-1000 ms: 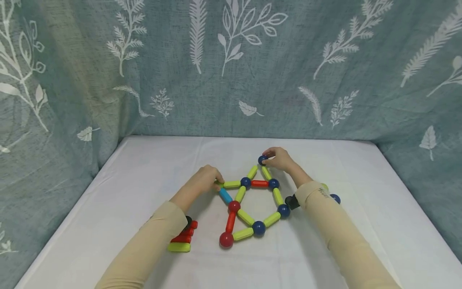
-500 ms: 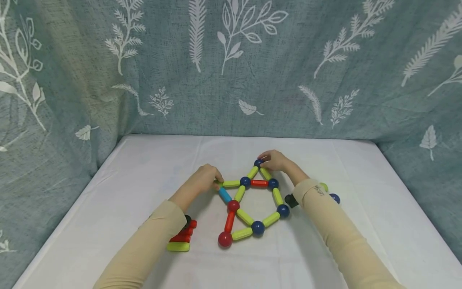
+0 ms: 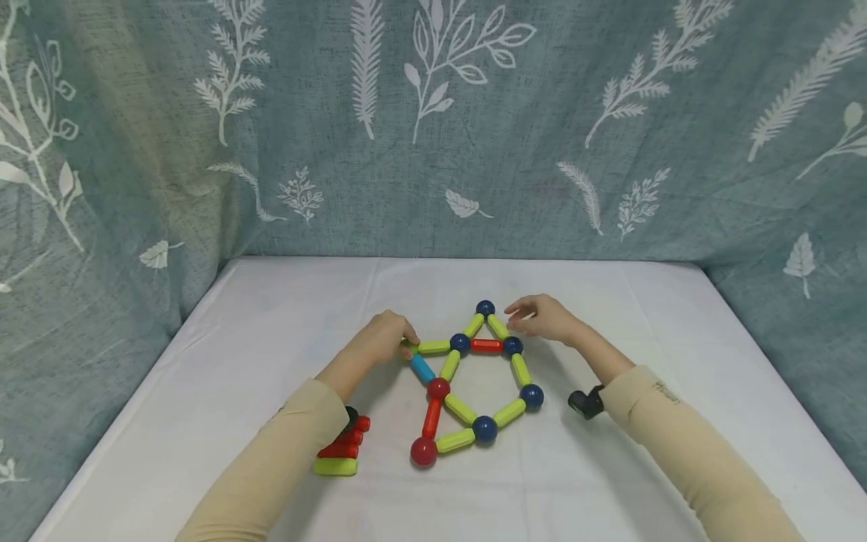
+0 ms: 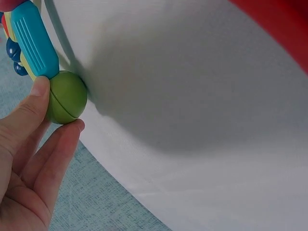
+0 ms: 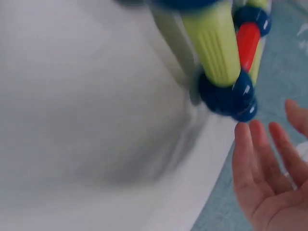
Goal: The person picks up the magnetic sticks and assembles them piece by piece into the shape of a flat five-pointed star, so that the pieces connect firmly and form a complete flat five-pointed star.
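Observation:
A flat frame of stick-and-ball magnetic building pieces lies on the table: yellow-green rods (image 3: 460,409), a short red rod (image 3: 487,345), dark blue balls and two red balls (image 3: 424,452). My left hand (image 3: 386,336) pinches a green ball (image 4: 70,98) between thumb and fingers at the frame's left corner, where a blue rod (image 4: 34,41) meets it. At the far tip, a dark blue ball (image 3: 485,309) joins two yellow-green rods into a triangle. Just right of that triangle, my right hand (image 3: 545,318) holds nothing, its fingers loosely bent and apart from the pieces.
Several loose red rods (image 3: 345,444) and a yellow-green rod (image 3: 335,467) lie beside the left forearm. A black wrist camera (image 3: 586,403) hangs under the right cuff. White cloth covers the table (image 3: 271,324); a patterned curtain (image 3: 379,203) hangs behind.
My right hand set the dark blue ball down onto the two rod ends at the far tip, let it go and drew back rightward. My left hand keeps its place on the green ball.

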### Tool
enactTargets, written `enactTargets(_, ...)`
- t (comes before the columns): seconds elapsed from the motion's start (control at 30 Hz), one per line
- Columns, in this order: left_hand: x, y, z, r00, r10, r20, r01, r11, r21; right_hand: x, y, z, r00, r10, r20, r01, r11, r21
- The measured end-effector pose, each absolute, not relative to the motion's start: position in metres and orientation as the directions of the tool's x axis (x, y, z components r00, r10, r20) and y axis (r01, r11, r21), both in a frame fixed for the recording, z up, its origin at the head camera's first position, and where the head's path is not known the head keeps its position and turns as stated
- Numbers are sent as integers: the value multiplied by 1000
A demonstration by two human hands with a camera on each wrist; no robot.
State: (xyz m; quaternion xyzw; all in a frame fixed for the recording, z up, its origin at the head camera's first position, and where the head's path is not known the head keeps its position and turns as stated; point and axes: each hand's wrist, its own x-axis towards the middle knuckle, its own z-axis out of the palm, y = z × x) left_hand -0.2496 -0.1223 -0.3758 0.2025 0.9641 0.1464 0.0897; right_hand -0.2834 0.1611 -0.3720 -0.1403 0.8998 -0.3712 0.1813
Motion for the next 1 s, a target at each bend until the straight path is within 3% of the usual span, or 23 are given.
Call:
enactTargets(0.27,-249,-122,-376,-902,412,-126,359,880,311,-229,179,-380,-858,-458,-234,-177,690,-702)
enactTargets(0.43,-249,-121,-375,-900,419,-120,367,877,310,-208,178,-389,-890,-421,-176,-206,715,-668)
enactTargets(0.7,-247,-122,-375,-889,443,-114,397,871,289,-200,176,-395,-937,-334,-97,-189,723,-664)
enactTargets(1.0,-224,-127,-375,-861,489,-142,445,858,256,-216,181,-400,-963,-263,-53,-169,749,-641)
